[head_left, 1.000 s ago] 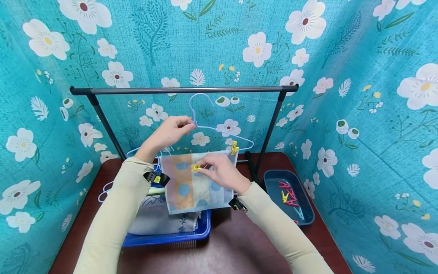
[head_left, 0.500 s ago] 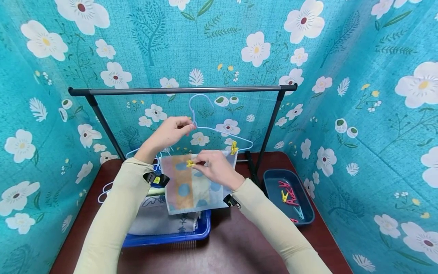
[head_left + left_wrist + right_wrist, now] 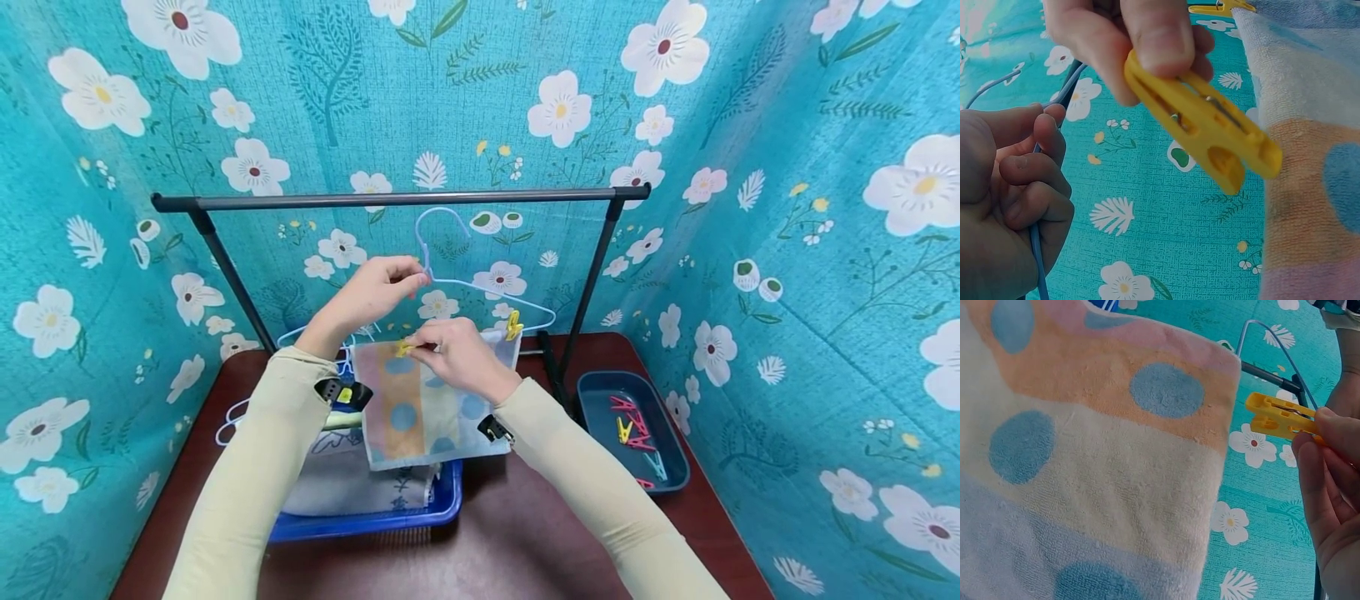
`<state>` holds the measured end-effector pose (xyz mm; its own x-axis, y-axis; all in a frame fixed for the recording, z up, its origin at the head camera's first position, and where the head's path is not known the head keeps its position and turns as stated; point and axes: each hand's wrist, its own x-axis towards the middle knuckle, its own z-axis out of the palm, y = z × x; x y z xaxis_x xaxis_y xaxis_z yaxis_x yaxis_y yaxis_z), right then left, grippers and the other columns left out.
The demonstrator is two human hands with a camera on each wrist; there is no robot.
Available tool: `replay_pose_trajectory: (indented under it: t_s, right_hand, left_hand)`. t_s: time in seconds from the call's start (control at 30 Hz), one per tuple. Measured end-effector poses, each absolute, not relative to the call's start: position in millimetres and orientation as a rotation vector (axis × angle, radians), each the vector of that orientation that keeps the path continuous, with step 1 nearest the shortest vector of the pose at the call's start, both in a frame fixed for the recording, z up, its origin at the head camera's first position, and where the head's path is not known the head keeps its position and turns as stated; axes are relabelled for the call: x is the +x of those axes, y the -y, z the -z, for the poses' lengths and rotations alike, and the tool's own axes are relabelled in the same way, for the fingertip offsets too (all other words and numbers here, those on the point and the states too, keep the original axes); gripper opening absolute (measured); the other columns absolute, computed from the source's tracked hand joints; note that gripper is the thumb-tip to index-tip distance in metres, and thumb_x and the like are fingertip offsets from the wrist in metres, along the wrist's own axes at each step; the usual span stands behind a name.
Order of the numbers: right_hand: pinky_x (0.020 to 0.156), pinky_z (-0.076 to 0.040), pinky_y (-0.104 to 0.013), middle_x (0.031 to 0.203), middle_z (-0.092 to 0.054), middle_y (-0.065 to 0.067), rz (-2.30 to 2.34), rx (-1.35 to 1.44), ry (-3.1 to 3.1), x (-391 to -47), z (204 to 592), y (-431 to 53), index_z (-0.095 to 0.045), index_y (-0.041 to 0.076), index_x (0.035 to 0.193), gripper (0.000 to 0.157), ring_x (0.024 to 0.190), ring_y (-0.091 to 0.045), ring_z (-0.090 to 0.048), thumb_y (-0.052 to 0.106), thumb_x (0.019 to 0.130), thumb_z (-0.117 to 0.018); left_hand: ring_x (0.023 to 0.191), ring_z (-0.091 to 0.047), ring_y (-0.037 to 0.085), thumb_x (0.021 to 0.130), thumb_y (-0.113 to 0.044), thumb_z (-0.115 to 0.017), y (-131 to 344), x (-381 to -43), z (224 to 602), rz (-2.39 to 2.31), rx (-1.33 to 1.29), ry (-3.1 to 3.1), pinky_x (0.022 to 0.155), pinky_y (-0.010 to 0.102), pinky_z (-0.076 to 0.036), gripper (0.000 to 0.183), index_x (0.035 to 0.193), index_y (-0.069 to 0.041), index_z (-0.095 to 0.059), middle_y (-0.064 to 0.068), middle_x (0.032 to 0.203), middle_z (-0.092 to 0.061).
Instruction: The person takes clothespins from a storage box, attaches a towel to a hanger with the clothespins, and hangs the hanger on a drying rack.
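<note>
My left hand (image 3: 382, 287) grips a light blue wire hanger (image 3: 491, 292) just below its hook, under the rack's bar. A striped towel with blue dots (image 3: 405, 408) hangs from the hanger, and a yellow clothespin (image 3: 513, 325) is clipped at its right top corner. Between thumb and fingers, my right hand (image 3: 461, 354) pinches a second yellow clothespin (image 3: 1204, 122) near the towel's top edge. In the right wrist view this pinched clothespin (image 3: 1282, 417) is apart from the towel (image 3: 1116, 450). Part of the hanger is hidden behind my hands.
A black rack bar (image 3: 397, 199) spans the back. Below left, a blue basket (image 3: 367, 522) holds folded grey cloth (image 3: 352, 483); more hangers (image 3: 228, 421) lie beside it. At right stands a dark blue tray (image 3: 678, 467) with several red, yellow and blue clothespins (image 3: 637, 429). A flowered curtain surrounds the table.
My right hand has moved left and slightly up along the towel with its yellow clothespin. My left hand and the hanger have stayed almost still.
</note>
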<state>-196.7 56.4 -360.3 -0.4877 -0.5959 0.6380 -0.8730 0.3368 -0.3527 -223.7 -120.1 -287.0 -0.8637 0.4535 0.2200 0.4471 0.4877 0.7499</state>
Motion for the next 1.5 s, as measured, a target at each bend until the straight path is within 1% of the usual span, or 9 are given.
replay_pose_trajectory:
  t_s: [0.23, 0.43, 0.57, 0.73, 0.9, 0.97, 1.27, 1.4, 1.5]
  right_hand:
    - [0.059, -0.042, -0.015, 0.077, -0.068, 0.000, -0.961, 1.307, 2.139, -202.2, 358.8, -49.9, -0.075, 0.005, 0.084, 0.005, 0.065, -0.006, -0.059, 0.003, 0.079, -0.076]
    - [0.063, -0.043, -0.015, 0.078, -0.068, 0.001, -0.924, 1.320, 2.174, -205.0, 356.5, -43.9, -0.075, 0.006, 0.084, 0.003, 0.069, -0.007, -0.060, 0.007, 0.082, -0.074]
    - [0.064, -0.043, -0.014, 0.079, -0.069, 0.001, -0.903, 1.322, 2.197, -205.2, 354.1, -39.2, -0.075, 0.006, 0.084, 0.003, 0.070, -0.007, -0.061, 0.008, 0.083, -0.073]
    - [0.066, -0.044, -0.015, 0.080, -0.069, 0.000, -0.911, 1.324, 2.214, -206.5, 352.6, -32.4, -0.075, 0.006, 0.083, 0.003, 0.072, -0.009, -0.062, 0.006, 0.083, -0.072]
    - [0.071, -0.045, -0.016, 0.082, -0.071, -0.001, -0.912, 1.329, 2.240, -208.9, 352.9, -25.8, -0.075, 0.005, 0.086, 0.005, 0.076, -0.011, -0.064, 0.003, 0.084, -0.071]
    - [0.071, -0.045, -0.015, 0.083, -0.071, -0.002, -0.916, 1.330, 2.254, -209.4, 352.9, -23.2, -0.075, 0.005, 0.086, 0.006, 0.076, -0.011, -0.065, 0.003, 0.084, -0.070]
    - [0.067, -0.045, -0.014, 0.084, -0.071, -0.002, -0.926, 1.316, 2.336, -211.7, 353.6, -15.8, -0.075, 0.006, 0.089, 0.007, 0.071, -0.009, -0.064, 0.006, 0.086, -0.069]
    - [0.066, -0.045, -0.014, 0.085, -0.071, -0.002, -0.942, 1.320, 2.362, -212.4, 353.9, -13.2, -0.076, 0.007, 0.090, 0.009, 0.070, -0.007, -0.063, 0.006, 0.087, -0.067]
    - [0.062, -0.044, -0.015, 0.083, -0.071, -0.001, -0.962, 1.329, 2.380, -212.9, 353.6, -11.7, -0.076, 0.008, 0.091, 0.010, 0.066, -0.005, -0.061, 0.007, 0.089, -0.066]
  left_hand:
    - [0.057, -0.038, 0.024, 0.100, -0.025, -0.048, 120.5, -225.1, 287.0, -1.335, 0.820, -2.724, 0.058, 0.035, -0.035, 0.021, 0.097, -0.010, -0.063, 0.008, 0.072, -0.049]
    - [0.056, -0.038, 0.023, 0.101, -0.026, -0.048, 121.5, -226.5, 287.7, -1.327, 0.821, -2.724, 0.057, 0.034, -0.034, 0.022, 0.100, -0.010, -0.064, 0.008, 0.072, -0.049]
    - [0.052, -0.036, 0.019, 0.101, -0.026, -0.047, 122.5, -227.1, 288.0, -1.322, 0.811, -2.727, 0.055, 0.033, -0.033, 0.023, 0.101, -0.009, -0.064, 0.006, 0.070, -0.048]
    - [0.048, -0.032, 0.015, 0.101, -0.023, -0.047, 122.7, -225.5, 287.3, -1.335, 0.790, -2.720, 0.052, 0.032, -0.031, 0.022, 0.103, -0.009, -0.063, 0.005, 0.069, -0.048]
    - [0.050, -0.031, 0.016, 0.101, -0.020, -0.046, 122.5, -224.9, 287.4, -1.360, 0.798, -2.710, 0.053, 0.032, -0.031, 0.020, 0.100, -0.007, -0.061, 0.006, 0.069, -0.047]
    - [0.051, -0.032, 0.017, 0.101, -0.020, -0.046, 122.8, -223.7, 286.3, -1.356, 0.805, -2.712, 0.054, 0.032, -0.031, 0.020, 0.098, -0.007, -0.061, 0.006, 0.069, -0.047]
    - [0.057, -0.039, 0.024, 0.101, -0.025, -0.047, 124.6, -222.1, 286.9, -1.386, 0.816, -2.687, 0.060, 0.035, -0.036, 0.022, 0.098, -0.009, -0.062, 0.009, 0.074, -0.050]
    - [0.056, -0.038, 0.024, 0.101, -0.026, -0.047, 125.2, -222.8, 287.1, -1.388, 0.817, -2.684, 0.059, 0.036, -0.036, 0.023, 0.098, -0.009, -0.062, 0.009, 0.074, -0.051]
    - [0.056, -0.037, 0.024, 0.101, -0.025, -0.047, 124.4, -222.7, 286.6, -1.386, 0.828, -2.681, 0.058, 0.036, -0.035, 0.022, 0.097, -0.009, -0.061, 0.009, 0.073, -0.050]
